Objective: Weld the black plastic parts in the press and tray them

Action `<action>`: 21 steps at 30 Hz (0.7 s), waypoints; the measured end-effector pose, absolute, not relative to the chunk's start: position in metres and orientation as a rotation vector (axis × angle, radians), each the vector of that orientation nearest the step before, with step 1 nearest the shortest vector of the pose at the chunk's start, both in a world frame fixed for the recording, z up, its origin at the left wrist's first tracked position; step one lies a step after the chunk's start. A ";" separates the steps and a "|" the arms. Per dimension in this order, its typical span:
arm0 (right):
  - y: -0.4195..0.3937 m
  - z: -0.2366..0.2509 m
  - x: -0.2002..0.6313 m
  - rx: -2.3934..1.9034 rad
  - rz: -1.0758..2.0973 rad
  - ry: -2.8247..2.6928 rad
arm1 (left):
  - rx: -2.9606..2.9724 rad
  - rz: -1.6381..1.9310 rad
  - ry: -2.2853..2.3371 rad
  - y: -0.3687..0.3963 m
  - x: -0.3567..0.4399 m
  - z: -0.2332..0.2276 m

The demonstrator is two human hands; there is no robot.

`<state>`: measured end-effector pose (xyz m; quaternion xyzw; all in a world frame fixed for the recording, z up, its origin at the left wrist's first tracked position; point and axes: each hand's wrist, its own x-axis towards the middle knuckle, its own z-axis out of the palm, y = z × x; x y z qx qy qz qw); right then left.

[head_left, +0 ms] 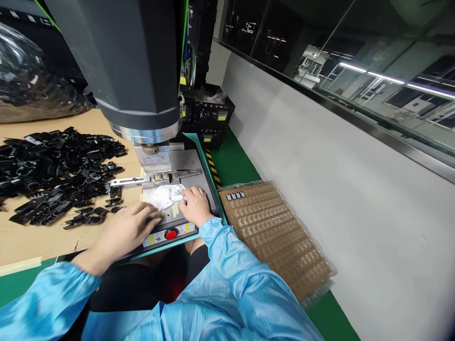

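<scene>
A crumpled white cloth or paper (165,195) lies on the metal bed of a press-like machine (142,71). My right hand (196,204) is at its right edge, fingers curled and thumb close to the index finger. A small greyish bit shows at those fingertips, too small to name. My left hand (130,228), slightly blurred, hovers by the bed's left front corner. Its fingers are bent, with a gap between thumb and index finger, and nothing visible in them. Behind the white sheet sits a metal fixture (160,177) beneath the machine head.
Many black curved plastic parts (60,170) are heaped on cardboard at left. A red button (171,234) faces me on the machine's front. To the right lies a clear moulded tray (270,237) with several small dark parts (235,195) in its top row. Black crates (209,116) stand behind.
</scene>
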<state>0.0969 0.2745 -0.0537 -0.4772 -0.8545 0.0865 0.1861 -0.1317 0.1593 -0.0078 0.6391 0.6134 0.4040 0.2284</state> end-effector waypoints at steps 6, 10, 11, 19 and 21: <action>0.274 -0.059 0.096 -1.351 0.179 -2.382 | 2.492 0.610 1.866 0.214 -0.107 -0.042; 0.275 -0.063 0.096 -1.348 0.158 -2.374 | 2.592 0.528 1.883 0.231 -0.097 -0.047; 0.275 -0.063 0.096 -1.348 0.157 -2.371 | 2.616 0.511 1.880 0.235 -0.095 -0.046; 0.273 -0.066 0.098 -1.364 0.183 -2.324 | 2.700 0.590 1.810 0.247 -0.093 -0.045; 0.272 -0.066 0.098 -1.386 0.189 -2.276 | 2.709 0.619 1.787 0.245 -0.095 -0.046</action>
